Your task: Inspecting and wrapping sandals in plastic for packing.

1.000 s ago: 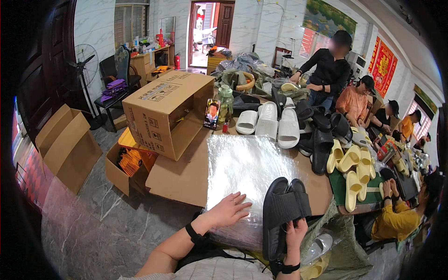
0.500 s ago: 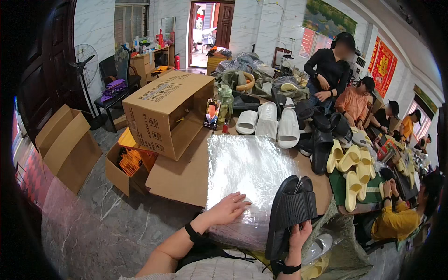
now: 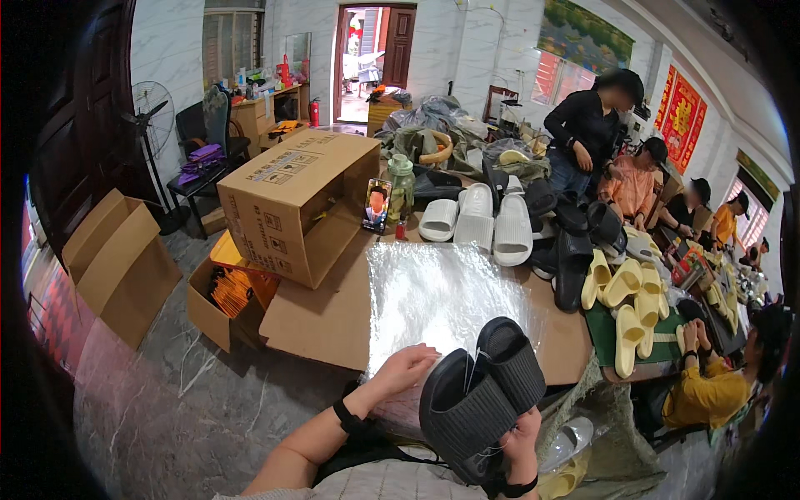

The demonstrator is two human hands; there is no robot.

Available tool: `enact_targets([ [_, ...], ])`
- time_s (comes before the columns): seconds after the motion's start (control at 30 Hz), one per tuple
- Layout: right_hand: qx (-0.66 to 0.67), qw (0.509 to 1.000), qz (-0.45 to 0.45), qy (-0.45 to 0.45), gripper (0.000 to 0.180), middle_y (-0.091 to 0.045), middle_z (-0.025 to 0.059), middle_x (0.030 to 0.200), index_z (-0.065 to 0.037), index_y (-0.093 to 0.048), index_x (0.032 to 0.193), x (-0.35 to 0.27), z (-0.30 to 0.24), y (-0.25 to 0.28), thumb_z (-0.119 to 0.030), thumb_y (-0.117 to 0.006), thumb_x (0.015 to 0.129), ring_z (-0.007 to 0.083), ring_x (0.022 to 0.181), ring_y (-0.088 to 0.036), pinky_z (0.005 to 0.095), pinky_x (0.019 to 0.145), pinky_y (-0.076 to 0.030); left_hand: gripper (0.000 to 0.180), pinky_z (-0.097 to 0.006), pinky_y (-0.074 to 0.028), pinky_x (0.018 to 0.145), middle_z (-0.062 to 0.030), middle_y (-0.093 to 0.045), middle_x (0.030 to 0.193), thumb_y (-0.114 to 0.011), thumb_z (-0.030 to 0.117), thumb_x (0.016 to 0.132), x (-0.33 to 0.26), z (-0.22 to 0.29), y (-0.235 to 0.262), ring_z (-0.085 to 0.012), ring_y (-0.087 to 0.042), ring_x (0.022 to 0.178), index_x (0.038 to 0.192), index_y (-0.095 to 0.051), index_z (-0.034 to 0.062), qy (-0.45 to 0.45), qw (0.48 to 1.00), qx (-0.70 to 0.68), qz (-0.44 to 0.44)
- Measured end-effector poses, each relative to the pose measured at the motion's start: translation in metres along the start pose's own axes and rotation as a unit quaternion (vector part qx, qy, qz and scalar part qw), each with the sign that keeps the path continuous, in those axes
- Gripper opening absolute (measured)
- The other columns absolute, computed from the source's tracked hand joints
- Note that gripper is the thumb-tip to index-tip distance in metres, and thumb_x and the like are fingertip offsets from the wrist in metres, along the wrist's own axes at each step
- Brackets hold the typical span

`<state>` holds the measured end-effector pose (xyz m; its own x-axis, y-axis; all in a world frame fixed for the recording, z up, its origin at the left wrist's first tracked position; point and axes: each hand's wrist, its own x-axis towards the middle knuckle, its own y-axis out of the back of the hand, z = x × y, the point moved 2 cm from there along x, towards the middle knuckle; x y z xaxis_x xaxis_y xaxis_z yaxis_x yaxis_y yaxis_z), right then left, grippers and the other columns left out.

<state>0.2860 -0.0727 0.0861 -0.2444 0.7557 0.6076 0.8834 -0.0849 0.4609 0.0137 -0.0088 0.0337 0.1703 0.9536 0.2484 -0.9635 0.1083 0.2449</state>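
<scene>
My right hand grips a pair of black slide slippers near their heel end, in front of my body. Their ribbed straps face up, and a thin clear tie runs between the two slippers. A stack of clear plastic bags lies shiny on the table at the near edge. Over the bags' near left part is my left hand, its fingers stretched toward the slippers and holding nothing that shows. The fingertips end close beside the left slipper, and whether they touch the plastic is hard to tell.
An open cardboard box lies on its side at the left. A phone and a glass jar stand behind the bags. White slippers, black ones and yellow ones crowd the right. A co-worker sits at the right.
The black slippers have swung left and turned so both straps face up, side by side. My left hand has lifted slightly from lying flat on the bags.
</scene>
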Motion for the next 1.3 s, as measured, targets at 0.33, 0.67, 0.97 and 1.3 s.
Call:
enact_targets([
  [0.33, -0.017, 1.000, -0.015, -0.011, 0.043, -0.067, 0.0222, 0.116, -0.001, -0.072, 0.103, 0.002, 0.006, -0.002, -0.017, -0.073, 0.063, 0.0446, 0.103, -0.062, 0.0483, 0.087, -0.050, 0.027, -0.037, -0.047, 0.096, -0.0153, -0.066, 0.110, -0.056, 0.022, 0.097, -0.003, 0.018, 0.005, -0.0339, -0.060, 0.106, 0.115, -0.068, 0.0066, 0.022, 0.998, 0.046, -0.042],
  [0.67, -0.075, 0.980, -0.165, 0.080, 0.036, -0.055, 0.0172, 0.080, -0.002, -0.054, 0.064, 0.007, 0.001, -0.026, -0.026, -0.080, 0.073, 0.0397, 0.080, -0.055, 0.0500, 0.067, -0.044, 0.045, -0.033, -0.046, 0.102, -0.0116, -0.066, 0.127, -0.048, 0.032, 0.106, 0.005, 0.070, 0.021, -0.0204, -0.061, 0.117, 0.131, -0.058, -0.0033, 0.098, 0.989, -0.100, -0.055],
  [0.97, -0.217, 0.974, -0.056, 0.005, 0.035, -0.054, 0.0167, 0.073, -0.002, -0.052, 0.064, 0.009, 0.014, -0.012, -0.023, -0.078, 0.075, 0.0395, 0.075, -0.056, 0.0491, 0.064, -0.045, 0.046, -0.036, -0.033, 0.116, -0.0163, -0.052, 0.146, -0.039, 0.029, 0.108, 0.011, 0.046, 0.022, -0.0265, -0.047, 0.137, 0.143, -0.051, 0.0011, 0.025, 0.995, 0.016, -0.100],
  [1.3, -0.241, 0.967, -0.082, 0.011, 0.030, -0.056, 0.0187, 0.078, -0.002, -0.054, 0.071, 0.019, 0.003, -0.031, -0.023, -0.073, 0.081, 0.0400, 0.078, -0.057, 0.0503, 0.067, -0.046, 0.049, -0.055, -0.021, 0.120, -0.0167, -0.034, 0.158, -0.047, 0.023, 0.101, -0.001, 0.074, -0.009, -0.0384, -0.028, 0.147, 0.147, -0.045, 0.0083, -0.215, 0.894, 0.381, -0.099],
])
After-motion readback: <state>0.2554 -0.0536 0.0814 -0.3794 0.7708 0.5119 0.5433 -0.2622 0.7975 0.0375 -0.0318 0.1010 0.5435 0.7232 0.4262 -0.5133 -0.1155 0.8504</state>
